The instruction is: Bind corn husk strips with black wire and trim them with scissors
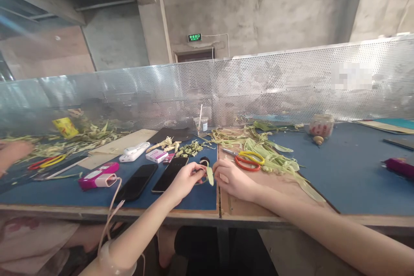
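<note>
My left hand (188, 180) pinches a pale green leaf strip (210, 176), which points down from the fingertips over the table edge side. Close by on the right, my right hand (233, 177) has its fingers curled together near the strip; what they hold, if anything, is hidden. Just beyond it, scissors with red and yellow handles (249, 160) rest on a brown board (239, 205). Long pale green leaves (268, 151) lie heaped on that board. Behind my left hand sits a small dark round thing (204, 161), partly covered, beside a pile of small knotted green pieces (190, 148).
Two phones (137, 182) lie left of my hands, near a magenta device (98, 176) with a cable. A pink-white box (157, 155), a white power strip (134, 152), a plastic cup (201, 126) and a jar (321, 126) stand around. A co-worker's hand (14, 151) is far left.
</note>
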The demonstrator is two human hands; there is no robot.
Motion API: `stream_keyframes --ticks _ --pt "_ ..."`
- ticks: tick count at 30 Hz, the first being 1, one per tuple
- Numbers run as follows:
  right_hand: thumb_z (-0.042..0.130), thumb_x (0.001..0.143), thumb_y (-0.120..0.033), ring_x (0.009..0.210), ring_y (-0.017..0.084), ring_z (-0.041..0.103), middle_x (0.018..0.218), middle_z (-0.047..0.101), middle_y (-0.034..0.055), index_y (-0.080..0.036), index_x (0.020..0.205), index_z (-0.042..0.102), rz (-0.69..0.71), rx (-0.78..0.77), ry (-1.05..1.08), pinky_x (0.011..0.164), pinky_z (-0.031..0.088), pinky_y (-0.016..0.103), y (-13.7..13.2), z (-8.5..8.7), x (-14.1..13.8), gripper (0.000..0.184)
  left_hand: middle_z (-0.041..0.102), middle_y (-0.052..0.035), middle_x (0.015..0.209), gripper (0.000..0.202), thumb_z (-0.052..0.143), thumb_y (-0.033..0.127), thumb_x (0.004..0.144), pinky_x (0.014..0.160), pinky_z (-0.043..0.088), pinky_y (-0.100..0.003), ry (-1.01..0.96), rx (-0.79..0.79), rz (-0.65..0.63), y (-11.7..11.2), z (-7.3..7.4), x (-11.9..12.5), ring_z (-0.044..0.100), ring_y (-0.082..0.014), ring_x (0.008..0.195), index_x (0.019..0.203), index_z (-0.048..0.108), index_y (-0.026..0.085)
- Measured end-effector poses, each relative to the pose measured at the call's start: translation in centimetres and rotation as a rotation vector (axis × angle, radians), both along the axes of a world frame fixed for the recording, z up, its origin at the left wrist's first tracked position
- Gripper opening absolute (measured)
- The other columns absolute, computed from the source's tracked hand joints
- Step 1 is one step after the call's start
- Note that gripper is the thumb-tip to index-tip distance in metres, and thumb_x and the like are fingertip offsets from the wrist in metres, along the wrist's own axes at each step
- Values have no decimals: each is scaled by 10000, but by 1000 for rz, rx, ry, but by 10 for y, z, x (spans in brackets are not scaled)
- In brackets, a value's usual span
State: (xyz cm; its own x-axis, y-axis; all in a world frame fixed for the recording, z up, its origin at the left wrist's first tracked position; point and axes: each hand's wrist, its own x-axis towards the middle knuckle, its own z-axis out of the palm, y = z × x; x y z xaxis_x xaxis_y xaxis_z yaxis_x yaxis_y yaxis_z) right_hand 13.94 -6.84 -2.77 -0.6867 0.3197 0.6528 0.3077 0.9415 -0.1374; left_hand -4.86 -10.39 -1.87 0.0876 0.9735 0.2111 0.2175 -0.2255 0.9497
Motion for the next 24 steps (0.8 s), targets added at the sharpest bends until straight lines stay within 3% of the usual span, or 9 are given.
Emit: stream_keyframes --ticks 6,11,14,18,24 --pt "461 799 -86 981 203 477 1052 541 79 -188 765 518 43 20 96 865 401 381 -8 20 6 121 606 -24 692 110 696 162 645 637 429 -220 -384 -188 -52 0 20 7 576 -129 705 711 617 124" --pt "480 772 -82 977 173 518 1041 577 69 -188 736 513 193 -56 122 849 425 344 -16 46 12 116 603 -34 641 54 654 61 657 562 441 -188 -431 -288 -85 0 40 10 562 -91 597 634 626 101" --pt "494 750 -86 923 156 546 1026 605 48 -187 701 497 186 -181 115 792 440 314 -19 57 15 112 595 -37 596 91 629 33 670 523 442 -186 -437 -342 -92 -5 47 10 554 -89 553 601 630 93" --pt "483 753 -100 733 113 548 975 636 27 -189 712 473 124 -328 55 656 441 254 -19 55 15 98 611 -53 601 85 636 33 675 533 458 -192 -434 -377 -64 -11 39 8 562 -90 543 601 639 77" --pt "477 748 -86 708 116 530 895 634 29 -189 709 469 121 -196 -47 641 431 240 -8 35 5 110 631 -55 615 126 646 40 685 583 481 -207 -436 -343 6 -6 18 7 597 -105 573 582 600 94"
